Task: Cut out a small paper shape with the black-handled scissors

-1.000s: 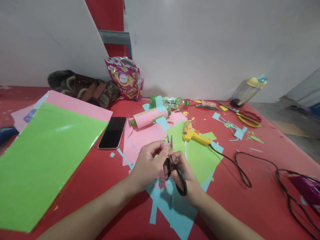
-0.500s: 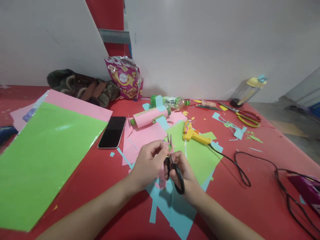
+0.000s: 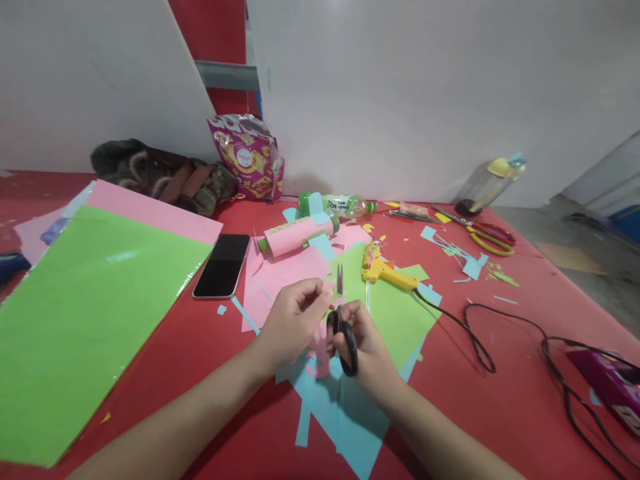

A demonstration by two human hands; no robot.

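My right hand [image 3: 364,337] is closed on the black handles of a pair of scissors [image 3: 342,353], whose narrow blades point away from me and are almost together. In my left hand [image 3: 297,320], thumb and forefinger pinch a small pink piece of paper close to the blades; most of it is hidden by the fingers. A pink paper strip [image 3: 319,360] hangs or lies just below both hands. Under them are blue paper [image 3: 363,427] and green paper [image 3: 400,327].
A yellow glue gun [image 3: 393,275] with a black cord lies right of my hands. Behind are a pink-wrapped roll [image 3: 299,237], a green bottle [image 3: 336,205] and a snack bag [image 3: 250,157]. Leftward lie a phone [image 3: 223,265] and green sheets [image 3: 105,313]. Larger scissors [image 3: 487,237] lie far right.
The scissor blades have drawn closer together, and the handles have turned slightly in my right hand. My left hand stays pinched on the pink piece. The whole view has shifted slightly.
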